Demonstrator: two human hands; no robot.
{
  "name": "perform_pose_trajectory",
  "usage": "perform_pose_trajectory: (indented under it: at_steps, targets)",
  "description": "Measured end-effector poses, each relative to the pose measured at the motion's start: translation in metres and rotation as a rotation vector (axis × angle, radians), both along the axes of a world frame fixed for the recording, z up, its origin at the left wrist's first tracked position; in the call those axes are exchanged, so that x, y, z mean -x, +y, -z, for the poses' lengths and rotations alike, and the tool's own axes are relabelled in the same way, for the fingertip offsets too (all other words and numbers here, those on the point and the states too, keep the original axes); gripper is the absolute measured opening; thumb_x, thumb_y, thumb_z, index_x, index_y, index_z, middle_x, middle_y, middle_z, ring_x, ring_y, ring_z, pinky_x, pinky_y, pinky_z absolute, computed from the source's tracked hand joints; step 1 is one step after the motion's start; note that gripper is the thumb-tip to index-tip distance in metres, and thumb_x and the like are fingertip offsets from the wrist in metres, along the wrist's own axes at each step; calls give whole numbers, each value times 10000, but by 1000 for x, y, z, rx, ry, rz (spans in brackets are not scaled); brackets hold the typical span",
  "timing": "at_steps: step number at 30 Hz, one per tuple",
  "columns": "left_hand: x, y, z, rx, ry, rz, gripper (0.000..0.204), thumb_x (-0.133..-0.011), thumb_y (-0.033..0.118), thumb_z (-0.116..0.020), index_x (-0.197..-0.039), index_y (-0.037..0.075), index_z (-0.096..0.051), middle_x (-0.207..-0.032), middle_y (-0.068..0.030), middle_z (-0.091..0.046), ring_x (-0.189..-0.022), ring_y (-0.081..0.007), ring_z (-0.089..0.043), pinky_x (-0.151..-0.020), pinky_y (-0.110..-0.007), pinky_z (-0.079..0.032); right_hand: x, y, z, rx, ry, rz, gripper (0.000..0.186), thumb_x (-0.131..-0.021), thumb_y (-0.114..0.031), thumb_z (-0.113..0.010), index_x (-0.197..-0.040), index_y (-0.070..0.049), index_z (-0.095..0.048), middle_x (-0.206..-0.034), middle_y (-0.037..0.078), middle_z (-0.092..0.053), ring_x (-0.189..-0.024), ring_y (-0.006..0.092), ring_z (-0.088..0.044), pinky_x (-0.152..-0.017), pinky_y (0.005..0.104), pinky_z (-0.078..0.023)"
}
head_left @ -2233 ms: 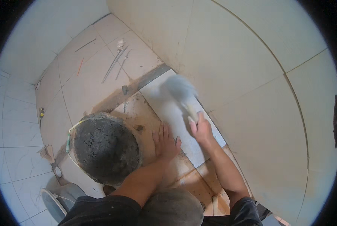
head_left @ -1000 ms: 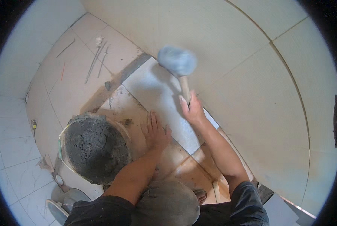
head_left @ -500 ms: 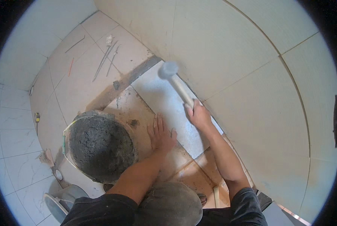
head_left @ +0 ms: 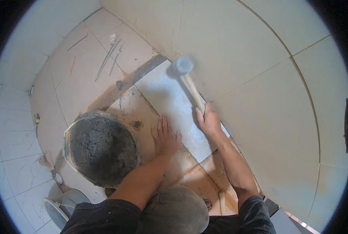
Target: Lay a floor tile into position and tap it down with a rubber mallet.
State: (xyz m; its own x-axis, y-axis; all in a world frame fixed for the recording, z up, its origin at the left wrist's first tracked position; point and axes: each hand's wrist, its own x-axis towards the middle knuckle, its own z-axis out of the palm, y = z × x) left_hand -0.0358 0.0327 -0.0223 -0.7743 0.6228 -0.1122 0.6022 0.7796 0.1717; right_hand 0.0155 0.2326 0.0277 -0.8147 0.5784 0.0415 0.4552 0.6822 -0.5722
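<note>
A rubber mallet [head_left: 193, 91] with a pale handle and grey head is held by my right hand [head_left: 210, 121], fingers closed round the handle's lower end. Its blurred head hangs over the far end of a light grey floor tile [head_left: 189, 132], close to the wall. My left hand [head_left: 167, 134] lies flat with fingers stretched out, on the dusty tile beside the grey one's left edge. To the left of that hand stands a bucket full of dark wet mortar [head_left: 103, 150], its handle hanging over the left side.
A tiled wall [head_left: 255, 113] rises along the right. Thin rods [head_left: 107, 58] lie on the far floor beside a mortar-filled gap [head_left: 142, 73]. A tape measure [head_left: 37, 118] is at the left wall; a grey bucket [head_left: 70, 201] stands at lower left.
The mallet's head has shifted slightly right, toward the wall, and my right hand has moved a little with it. My left hand stays flat in its place.
</note>
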Motion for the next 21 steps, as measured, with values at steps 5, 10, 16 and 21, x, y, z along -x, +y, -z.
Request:
perform_pose_trajectory:
  at_steps: [5,10,16,21]
  targets:
    - [3,-4,0,-15,-64,-36,776,-978,463,-413,-1565,-14,-244,-1677,-114,-116,-1549,-264,-84,-1205,-589,-72,15,-13,-58,310,337,61,288,-959,-225,-622,-1105,2,-522,-782,271,-675,-726,448,-686,-657,516,-528]
    - [1,-1,0,-43,-49,-6,788,-979,463,-413,-1566,-28,-226,-1678,-127,-104,-1552,-270,-75,-1204,-592,-77,-15,0,-2,80,244,14,300,-957,-229,-635,-1110,1,-517,-808,277,-672,-775,442,-689,-650,474,-533]
    - [3,-4,-8,27,-94,-14,806,-993,472,-380,-1586,-16,-134,-1683,-122,-54,-1554,-272,-26,-1217,-591,-15,4,-20,-42,264,176,-19,330,-955,-248,-640,-1129,-11,-491,-829,287,-669,-785,479,-673,-677,523,-523]
    - [2,2,-1,-12,-36,-12,814,-975,473,-422,-1568,-39,-201,-1670,-147,-134,-1550,-271,-77,-1211,-585,-55,16,-23,-15,194,129,-88,346,-955,-255,-638,-1144,-19,-470,-814,272,-671,-779,462,-681,-665,532,-521]
